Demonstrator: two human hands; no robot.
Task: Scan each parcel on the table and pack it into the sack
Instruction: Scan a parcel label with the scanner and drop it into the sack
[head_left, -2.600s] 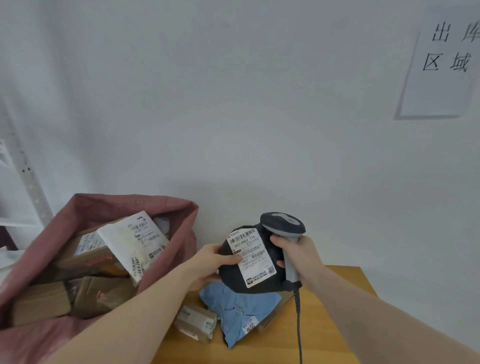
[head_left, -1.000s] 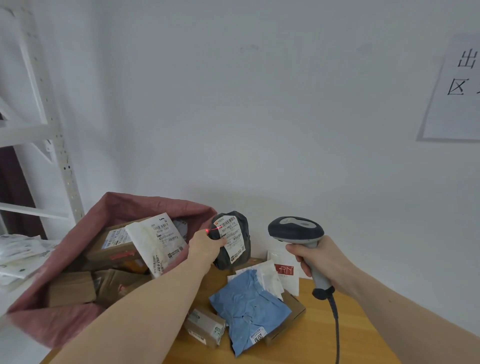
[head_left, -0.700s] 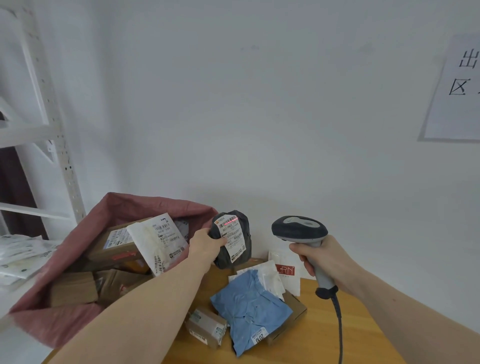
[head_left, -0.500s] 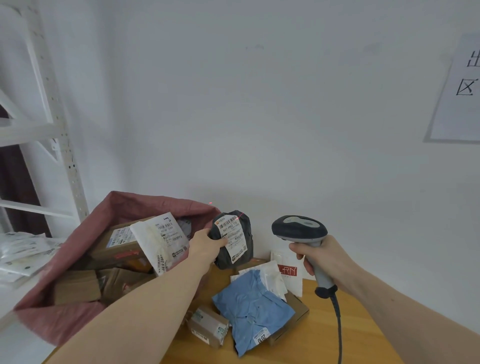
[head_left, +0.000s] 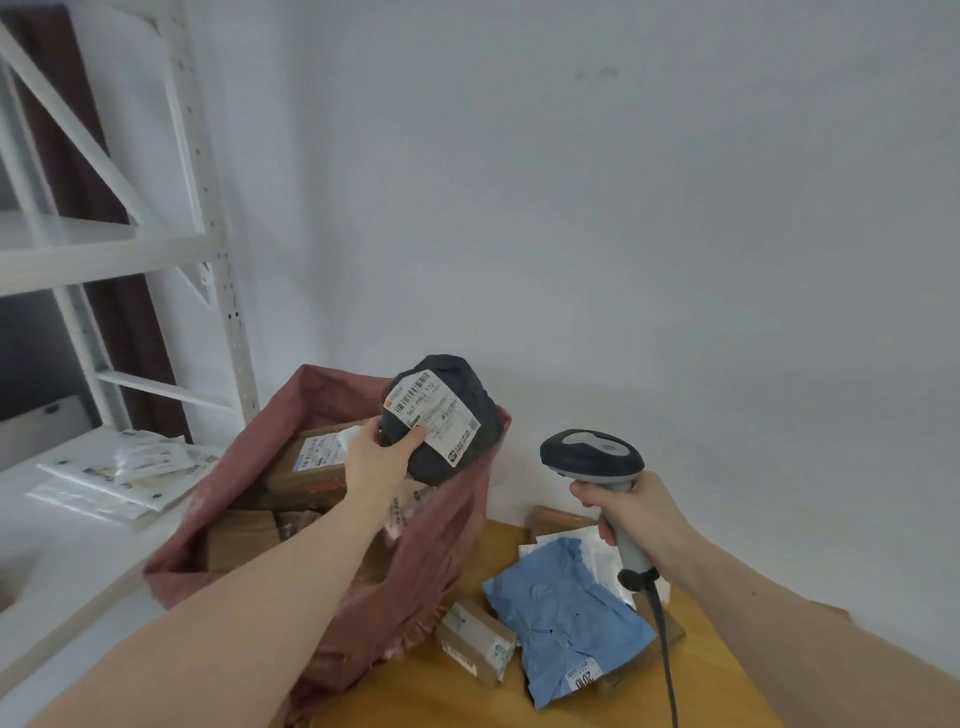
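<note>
The left hand (head_left: 376, 457) has carried the black parcel (head_left: 444, 415) away from the scanner (head_left: 592, 457): 2.6 s ago the two were pressed close together above the table, and now the parcel is held up over the far rim of the open pink sack (head_left: 441, 540), its white label tilted and facing the camera. The red scan line that lay across the label about a second ago is gone. The right hand (head_left: 631, 512) with the scanner now hangs to the right of the sack, well apart from the parcel, above the parcels lying on the table.
</note>
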